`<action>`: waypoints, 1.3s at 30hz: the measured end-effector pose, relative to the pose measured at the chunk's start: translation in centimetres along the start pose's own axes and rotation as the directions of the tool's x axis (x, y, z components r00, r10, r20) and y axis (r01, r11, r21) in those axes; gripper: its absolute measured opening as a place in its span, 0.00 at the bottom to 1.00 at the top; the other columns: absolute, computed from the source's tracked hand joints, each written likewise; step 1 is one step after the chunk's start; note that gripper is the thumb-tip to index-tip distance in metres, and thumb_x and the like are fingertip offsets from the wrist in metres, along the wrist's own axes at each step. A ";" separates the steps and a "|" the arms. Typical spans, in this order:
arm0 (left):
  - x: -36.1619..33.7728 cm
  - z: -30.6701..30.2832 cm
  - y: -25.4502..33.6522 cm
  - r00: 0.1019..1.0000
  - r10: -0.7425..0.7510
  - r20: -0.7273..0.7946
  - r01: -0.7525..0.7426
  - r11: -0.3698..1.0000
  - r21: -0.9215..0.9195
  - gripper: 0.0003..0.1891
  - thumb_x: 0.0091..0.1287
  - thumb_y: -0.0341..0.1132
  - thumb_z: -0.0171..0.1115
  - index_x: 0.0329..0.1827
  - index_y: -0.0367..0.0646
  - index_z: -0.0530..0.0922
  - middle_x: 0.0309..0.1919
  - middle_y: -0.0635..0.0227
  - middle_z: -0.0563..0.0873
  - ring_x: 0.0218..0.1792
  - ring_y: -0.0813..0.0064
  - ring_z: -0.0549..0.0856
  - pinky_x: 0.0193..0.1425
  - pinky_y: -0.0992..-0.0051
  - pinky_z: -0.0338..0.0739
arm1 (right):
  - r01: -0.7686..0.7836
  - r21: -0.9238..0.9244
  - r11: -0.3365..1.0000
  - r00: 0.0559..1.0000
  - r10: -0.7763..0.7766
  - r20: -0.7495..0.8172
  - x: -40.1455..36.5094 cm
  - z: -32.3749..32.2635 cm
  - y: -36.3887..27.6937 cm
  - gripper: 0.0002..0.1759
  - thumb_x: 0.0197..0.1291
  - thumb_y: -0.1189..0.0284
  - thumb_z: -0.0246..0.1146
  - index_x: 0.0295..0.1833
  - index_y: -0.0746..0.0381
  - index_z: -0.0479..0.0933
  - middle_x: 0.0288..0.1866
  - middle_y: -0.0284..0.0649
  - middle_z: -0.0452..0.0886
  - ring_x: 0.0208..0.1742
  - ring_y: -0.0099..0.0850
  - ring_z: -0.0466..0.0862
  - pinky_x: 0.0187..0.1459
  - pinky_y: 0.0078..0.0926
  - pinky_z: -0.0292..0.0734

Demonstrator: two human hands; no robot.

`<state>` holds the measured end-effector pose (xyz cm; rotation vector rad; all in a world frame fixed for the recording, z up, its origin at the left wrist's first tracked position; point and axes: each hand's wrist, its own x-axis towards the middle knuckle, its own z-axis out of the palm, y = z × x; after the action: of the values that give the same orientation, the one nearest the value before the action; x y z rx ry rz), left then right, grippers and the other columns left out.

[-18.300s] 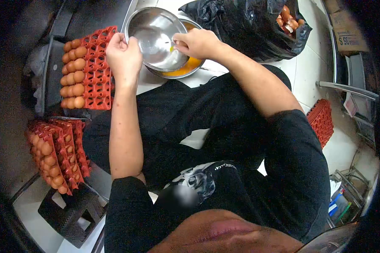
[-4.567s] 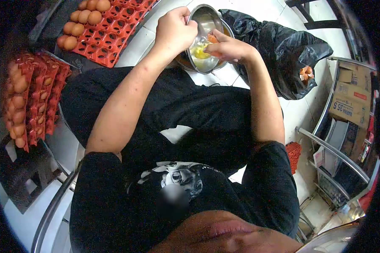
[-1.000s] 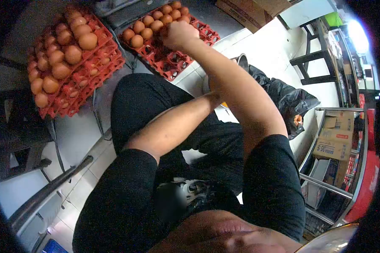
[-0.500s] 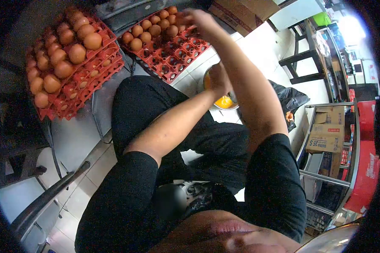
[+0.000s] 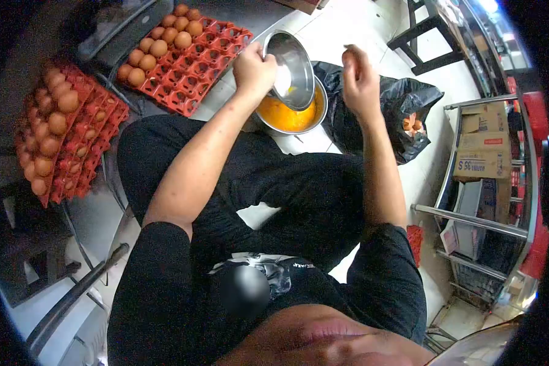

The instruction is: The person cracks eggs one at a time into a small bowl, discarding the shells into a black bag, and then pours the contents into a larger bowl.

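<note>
My left hand (image 5: pixel 254 72) grips the rim of a small metal bowl (image 5: pixel 300 64), which is tilted over a larger metal bowl (image 5: pixel 324 108). Orange-yellow beaten-looking egg (image 5: pixel 290 116) fills the larger bowl's lower part. Something whitish shows inside the small bowl near my fingers. My right hand (image 5: pixel 361 85) is raised to the right of both bowls, fingers curled around a brown egg (image 5: pixel 348 58) that is partly hidden. Up and to the left, a red egg tray (image 5: pixel 192 79) holds brown eggs (image 5: pixel 158 48) on its far left side, with vacant cups on the near right side.
Stacked red trays full of brown eggs (image 5: pixel 58 122) stand at the left. A black plastic bag (image 5: pixel 387 91) with eggshells (image 5: pixel 412 125) lies right of the bowls. A metal rack (image 5: pixel 470 218) with cardboard boxes (image 5: pixel 483 149) is at the right, a dark bench (image 5: pixel 430 43) behind.
My right hand has come back from the egg tray to the right of the bowls, holding an egg. My left hand has lifted the small bowl into a tilt. The view has shifted.
</note>
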<state>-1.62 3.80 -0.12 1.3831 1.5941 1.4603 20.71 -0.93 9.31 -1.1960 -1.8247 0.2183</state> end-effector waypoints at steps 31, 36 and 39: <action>-3.1 0.4 2.1 0.978 0.008 0.211 -0.033 0.993 0.116 0.08 0.61 0.31 0.64 0.29 0.37 0.75 0.18 0.61 0.77 0.21 0.67 0.78 0.33 0.62 0.75 | -0.170 -0.204 0.964 0.711 0.264 0.652 -5.4 8.2 8.1 0.19 0.52 0.63 0.70 0.46 0.64 0.80 0.36 0.50 0.86 0.37 0.52 0.87 0.45 0.45 0.82; -3.1 0.5 1.6 0.976 0.020 0.218 -0.051 0.989 0.136 0.08 0.61 0.31 0.64 0.29 0.37 0.76 0.18 0.65 0.75 0.22 0.71 0.75 0.31 0.65 0.72 | -0.191 -0.128 0.973 0.694 0.226 0.683 -5.9 7.8 9.7 0.31 0.54 0.61 0.72 0.61 0.62 0.74 0.35 0.45 0.85 0.30 0.39 0.85 0.36 0.37 0.80; -3.2 0.6 1.5 0.976 0.031 0.218 -0.068 0.985 0.161 0.07 0.63 0.31 0.64 0.30 0.36 0.78 0.17 0.72 0.72 0.22 0.83 0.70 0.28 0.71 0.67 | -0.593 -0.103 0.799 0.467 0.445 0.764 -4.2 6.4 7.1 0.32 0.58 0.60 0.72 0.63 0.62 0.70 0.30 0.36 0.79 0.24 0.24 0.77 0.24 0.26 0.72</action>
<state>0.39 0.87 0.41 1.6270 1.5816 1.1795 20.78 1.40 -0.87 -1.6626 -1.9703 1.4288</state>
